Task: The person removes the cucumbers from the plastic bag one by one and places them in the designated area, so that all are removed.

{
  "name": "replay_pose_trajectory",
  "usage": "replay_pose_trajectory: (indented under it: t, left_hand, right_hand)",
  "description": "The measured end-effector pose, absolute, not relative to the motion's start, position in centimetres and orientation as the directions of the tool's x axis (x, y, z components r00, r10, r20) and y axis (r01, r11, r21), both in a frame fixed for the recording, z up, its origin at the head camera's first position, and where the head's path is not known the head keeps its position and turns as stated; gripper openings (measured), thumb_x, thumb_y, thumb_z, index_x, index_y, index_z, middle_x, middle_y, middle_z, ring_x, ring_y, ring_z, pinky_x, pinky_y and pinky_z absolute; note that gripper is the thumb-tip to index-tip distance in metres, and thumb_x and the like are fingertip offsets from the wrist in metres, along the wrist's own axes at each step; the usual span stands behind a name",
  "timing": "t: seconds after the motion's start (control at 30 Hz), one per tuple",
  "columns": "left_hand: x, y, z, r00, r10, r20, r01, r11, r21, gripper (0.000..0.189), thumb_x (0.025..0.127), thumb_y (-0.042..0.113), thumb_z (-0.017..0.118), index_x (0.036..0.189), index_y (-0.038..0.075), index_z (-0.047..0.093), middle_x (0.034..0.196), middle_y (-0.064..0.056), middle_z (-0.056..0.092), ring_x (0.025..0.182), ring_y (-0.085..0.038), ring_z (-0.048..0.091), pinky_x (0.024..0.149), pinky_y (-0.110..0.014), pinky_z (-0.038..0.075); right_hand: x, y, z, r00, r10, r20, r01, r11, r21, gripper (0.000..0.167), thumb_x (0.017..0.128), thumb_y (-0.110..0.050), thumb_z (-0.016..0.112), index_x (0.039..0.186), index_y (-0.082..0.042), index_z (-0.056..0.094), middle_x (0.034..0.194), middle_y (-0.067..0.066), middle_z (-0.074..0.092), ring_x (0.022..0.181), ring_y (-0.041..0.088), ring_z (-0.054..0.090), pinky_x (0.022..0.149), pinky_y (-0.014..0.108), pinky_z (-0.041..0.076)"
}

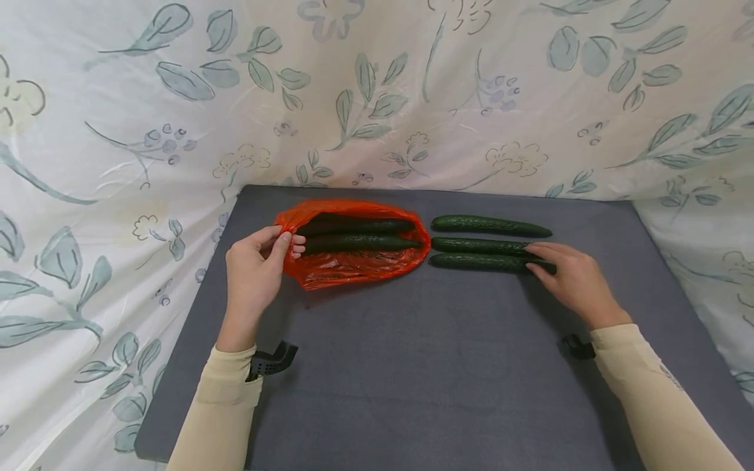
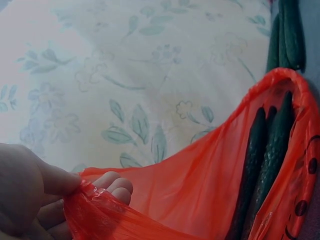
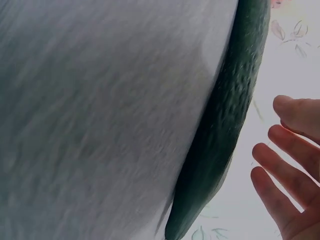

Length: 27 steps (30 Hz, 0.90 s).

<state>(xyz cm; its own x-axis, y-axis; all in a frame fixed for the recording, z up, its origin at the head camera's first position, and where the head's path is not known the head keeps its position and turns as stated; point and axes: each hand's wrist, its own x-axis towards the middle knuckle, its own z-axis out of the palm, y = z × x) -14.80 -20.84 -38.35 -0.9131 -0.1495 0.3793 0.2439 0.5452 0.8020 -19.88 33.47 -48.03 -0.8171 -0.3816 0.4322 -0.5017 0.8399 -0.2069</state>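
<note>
A red plastic bag [image 1: 371, 208] lies on its side at the left back of the table, its mouth spread wide. Inside lie dark green cucumbers [image 1: 362, 243], side by side and lengthwise. My left hand [image 1: 253, 268] pinches the bag's left edge between thumb and fingers; the left wrist view shows the gathered plastic [image 2: 100, 200] there. Right of the bag lie three more cucumbers in a row: a back one [image 1: 489, 226], a middle one [image 1: 477, 246] and a front one [image 1: 477, 263]. Over the right ends of the front two is my right hand [image 1: 571, 278], fingers loosely spread in the right wrist view.
The dark grey table [image 1: 412, 366] stretches toward me in front of the bag and cucumbers. A white cloth [image 1: 365, 118] with a leaf and flower print hangs behind and beside it. Black wrist straps [image 1: 273, 360] sit on both sleeves.
</note>
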Motion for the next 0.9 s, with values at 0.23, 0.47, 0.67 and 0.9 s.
replay_pose_trajectory:
  t: [0.23, 0.47, 0.67, 0.9]
  left_hand:
    - [-14.8, -20.8, -38.5, -0.914, -0.15, 0.376, 0.238, 0.551, 0.8, 0.019, 0.109, 0.011, 0.067, 0.118, 0.001, 0.081, 0.096, -0.005, 0.081, 0.08, -0.01, 0.076, 0.077, -0.016, 0.058]
    - [-14.7, -20.7, -38.4, -0.916, -0.146, 0.373, 0.24, 0.545, 0.803, 0.02, 0.109, 0.012, 0.067, 0.119, 0.0, 0.08, 0.097, -0.005, 0.081, 0.08, -0.01, 0.077, 0.078, -0.016, 0.059]
    - [-14.7, -20.6, -38.4, -0.917, -0.138, 0.373, 0.247, 0.538, 0.806, 0.021, 0.11, 0.013, 0.067, 0.119, 0.0, 0.08, 0.097, -0.005, 0.081, 0.08, -0.011, 0.077, 0.078, -0.016, 0.059]
    - [-14.8, -20.6, -38.5, -0.917, -0.143, 0.373, 0.244, 0.539, 0.806, 0.02, 0.11, 0.012, 0.067, 0.119, 0.0, 0.08, 0.097, -0.005, 0.081, 0.08, -0.01, 0.077, 0.077, -0.016, 0.059]
  right_hand:
    - [-20.2, 31.4, -47.5, -0.843, -0.36, 0.399, -0.48, 0.838, -0.259, 0.049, 0.088, -0.008, 0.091, 0.134, -0.004, 0.076, 0.131, 0.022, 0.072, 0.113, 0.045, 0.071, 0.09, 0.067, 0.056]
    - [-20.6, 29.2, -46.9, -0.854, -0.364, 0.373, -0.487, 0.811, -0.324, 0.048, 0.093, -0.008, 0.087, 0.139, -0.007, 0.073, 0.137, 0.019, 0.07, 0.109, 0.041, 0.072, 0.086, 0.062, 0.058]
    - [-21.4, 27.6, -46.8, -0.853, -0.376, 0.361, -0.499, 0.788, -0.359, 0.048, 0.096, -0.01, 0.085, 0.141, -0.007, 0.072, 0.14, 0.02, 0.069, 0.11, 0.041, 0.072, 0.087, 0.062, 0.058]
    - [-22.2, 25.5, -46.9, -0.823, -0.408, 0.395, -0.552, 0.741, -0.383, 0.047, 0.095, -0.011, 0.087, 0.139, -0.006, 0.073, 0.139, 0.018, 0.07, 0.122, 0.04, 0.068, 0.098, 0.063, 0.056]
